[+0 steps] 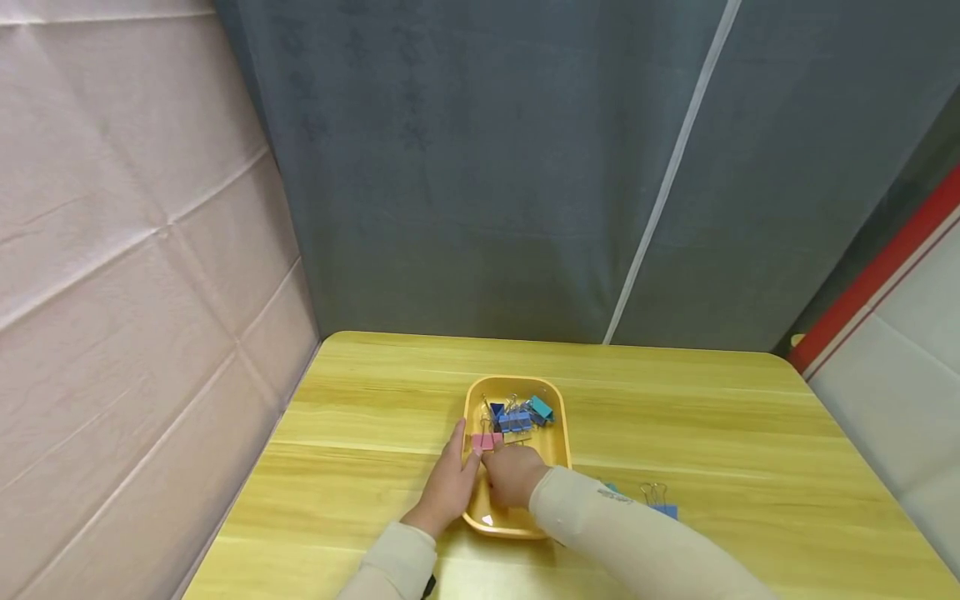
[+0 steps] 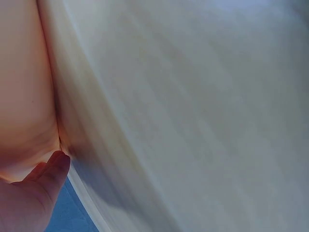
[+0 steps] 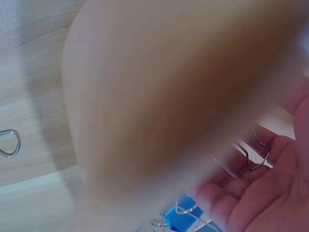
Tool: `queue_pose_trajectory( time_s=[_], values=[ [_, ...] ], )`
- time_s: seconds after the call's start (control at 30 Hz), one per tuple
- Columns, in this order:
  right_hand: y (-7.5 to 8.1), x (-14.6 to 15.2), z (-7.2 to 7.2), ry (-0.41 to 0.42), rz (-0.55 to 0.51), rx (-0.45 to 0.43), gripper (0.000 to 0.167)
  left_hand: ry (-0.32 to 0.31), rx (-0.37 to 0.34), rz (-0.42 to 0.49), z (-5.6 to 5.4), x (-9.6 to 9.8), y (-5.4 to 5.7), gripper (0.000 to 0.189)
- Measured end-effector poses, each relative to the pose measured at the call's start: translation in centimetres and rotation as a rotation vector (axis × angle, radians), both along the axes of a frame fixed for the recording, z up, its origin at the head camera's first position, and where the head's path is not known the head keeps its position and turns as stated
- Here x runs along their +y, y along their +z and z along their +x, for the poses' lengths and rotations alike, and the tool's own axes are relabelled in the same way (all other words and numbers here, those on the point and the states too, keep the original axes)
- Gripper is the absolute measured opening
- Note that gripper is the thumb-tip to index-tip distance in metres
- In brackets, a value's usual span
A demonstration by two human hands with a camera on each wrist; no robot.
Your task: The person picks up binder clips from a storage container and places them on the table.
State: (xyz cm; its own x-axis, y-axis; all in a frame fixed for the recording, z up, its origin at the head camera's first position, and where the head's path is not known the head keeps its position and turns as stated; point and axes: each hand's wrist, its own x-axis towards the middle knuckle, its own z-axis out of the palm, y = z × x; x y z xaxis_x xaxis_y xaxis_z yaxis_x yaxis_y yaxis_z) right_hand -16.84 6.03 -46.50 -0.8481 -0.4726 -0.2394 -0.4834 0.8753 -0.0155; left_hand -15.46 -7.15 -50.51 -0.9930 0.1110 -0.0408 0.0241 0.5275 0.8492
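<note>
A yellow-orange tray (image 1: 566,446) stands on the table with several binder clips in it. My left hand (image 1: 447,483) grips its left side, the thumb inside the rim and the fingers along the outer wall. My right hand (image 1: 513,475) reaches into the tray, its fingers curled at a pink binder clip (image 1: 486,442), which they pinch by the near edge. In the right wrist view wire handles (image 3: 260,159) cross those fingers, and a blue binder clip (image 3: 183,213) lies just beyond the fingertips. The right palm hides part of the tray floor.
Farther up the tray lie blue binder clips (image 1: 515,422) and a teal one (image 1: 541,407). On the table right of the tray, another blue clip (image 1: 664,510) and a teal clip (image 1: 612,487) are partly hidden by the right sleeve (image 1: 622,525). A grey curtain (image 1: 465,183) hangs behind.
</note>
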Motion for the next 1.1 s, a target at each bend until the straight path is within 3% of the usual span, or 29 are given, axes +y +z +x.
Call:
queue_pose_trajectory(
  time_s=[0.23, 0.53, 0.73, 1.1],
  values=[
    [0.5, 0.8, -0.2, -0.001, -0.061, 0.011, 0.045, 0.004, -0.012, 0.003, -0.1, 0.0, -0.1, 0.06],
    [2.3, 1.8, 0.1, -0.012, -0.141, 0.089, 0.036, -0.006, 0.018, -0.007, -0.2, -0.1, -0.3, 0.06],
    [3.0, 3.0, 0.0, 0.019, -0.176, 0.133, 0.035, -0.009, 0.006, -0.012, -0.3, -0.1, -0.1, 0.06],
    [4.0, 5.0, 0.2, -0.008, -0.245, 0.164, 0.032, -0.016, -0.017, -0.071, -0.3, -0.3, 0.1, 0.063]
  ],
)
